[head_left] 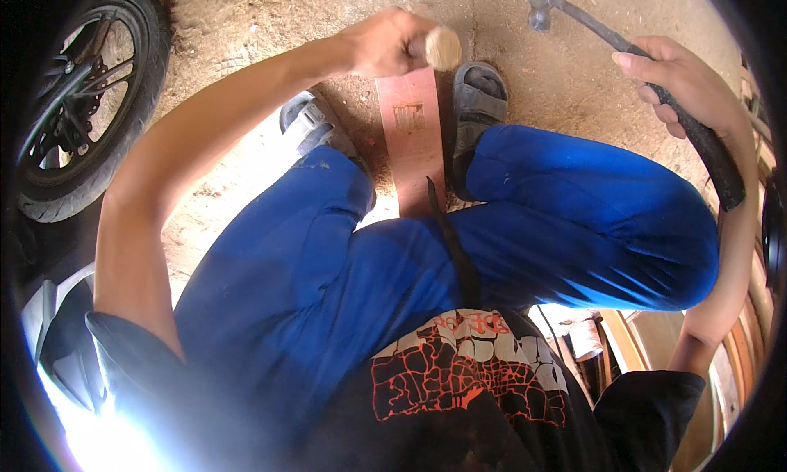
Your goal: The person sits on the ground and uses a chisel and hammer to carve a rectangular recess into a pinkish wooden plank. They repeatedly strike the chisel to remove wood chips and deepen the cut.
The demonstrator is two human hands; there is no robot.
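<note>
My left hand (385,44) is closed round what looks like a chisel (443,48). Its round wooden butt faces up, and its blade is hidden behind the hand. Just below lies a reddish wooden board (407,156) between my feet, with a rough rectangular recess cut into its face. The hand is over the board's far end. Off to the right, my right hand (676,82) grips a hammer (594,31) by its dark handle. The metal head is raised at the upper right, apart from both the chisel and the board.
Sandals on my feet (479,99) flank the board on dusty ground (246,21). A motorcycle wheel (90,103) stands at the left. A dark strap (453,242) hangs from my waist over the board's near end. Wooden strips (748,349) and a whitish cup-like container (584,339) are at the right.
</note>
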